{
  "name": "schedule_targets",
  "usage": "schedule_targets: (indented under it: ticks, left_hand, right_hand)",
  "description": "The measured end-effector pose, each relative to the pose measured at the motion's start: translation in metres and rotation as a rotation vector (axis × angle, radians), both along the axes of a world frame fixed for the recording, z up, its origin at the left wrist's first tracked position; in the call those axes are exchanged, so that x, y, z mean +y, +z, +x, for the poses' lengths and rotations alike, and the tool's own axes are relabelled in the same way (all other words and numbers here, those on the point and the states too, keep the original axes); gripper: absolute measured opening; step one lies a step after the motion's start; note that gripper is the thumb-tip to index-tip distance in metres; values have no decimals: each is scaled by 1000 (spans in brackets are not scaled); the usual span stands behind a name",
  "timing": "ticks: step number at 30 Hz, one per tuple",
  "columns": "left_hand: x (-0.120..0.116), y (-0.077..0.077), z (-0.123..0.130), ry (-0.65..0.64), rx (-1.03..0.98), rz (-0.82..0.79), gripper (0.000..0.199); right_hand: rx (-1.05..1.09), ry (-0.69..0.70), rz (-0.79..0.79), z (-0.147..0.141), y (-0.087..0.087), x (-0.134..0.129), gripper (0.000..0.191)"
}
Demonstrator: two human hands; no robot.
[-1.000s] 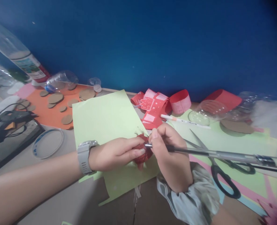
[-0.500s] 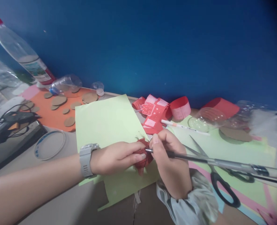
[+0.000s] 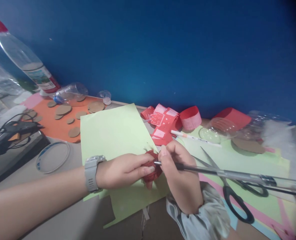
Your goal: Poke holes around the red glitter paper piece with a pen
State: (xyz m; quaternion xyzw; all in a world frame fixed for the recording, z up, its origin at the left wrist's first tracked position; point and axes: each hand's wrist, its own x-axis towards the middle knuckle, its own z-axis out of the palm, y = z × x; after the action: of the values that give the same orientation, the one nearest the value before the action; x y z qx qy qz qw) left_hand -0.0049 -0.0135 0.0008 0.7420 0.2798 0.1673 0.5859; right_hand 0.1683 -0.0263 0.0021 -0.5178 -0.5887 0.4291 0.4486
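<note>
My left hand [image 3: 124, 171], a grey watch at its wrist, is closed on a small red piece with a dark criss-cross pattern [image 3: 150, 178]. Its thumb and forefinger lie across the piece, hiding part of it. Beneath is a pale green sheet [image 3: 112, 130], partly cut along its lower edge. Between the bent fingers of my right hand [image 3: 181, 183] sits a clear pen with a black grip [image 3: 228, 173]. The pen tip is at the red piece, close to my left thumb; I cannot tell whether it touches.
Black-handled scissors [image 3: 226, 190] lie spread beside my right hand. A white marker [image 3: 195, 138] and red paper shapes [image 3: 163, 121] are behind. Cardboard discs [image 3: 63, 109] rest on orange paper [image 3: 47, 128] at left, near a tall bottle [image 3: 36, 75] and a tape-like ring [image 3: 68, 155].
The whole view has shifted slightly. Both hands keep nearly the same pose, with the pen tip still at the red piece.
</note>
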Motion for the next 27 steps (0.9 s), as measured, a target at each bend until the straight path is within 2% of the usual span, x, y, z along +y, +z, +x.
schedule_targets:
  ticks: [22, 27]
  left_hand:
    - [0, -1, 0, 2, 3, 3, 25]
    - [0, -1, 1, 12, -19, 4, 26]
  right_hand:
    - [8, -6, 10, 0, 0, 0, 29]
    - [34, -48, 60, -1, 1, -1, 29]
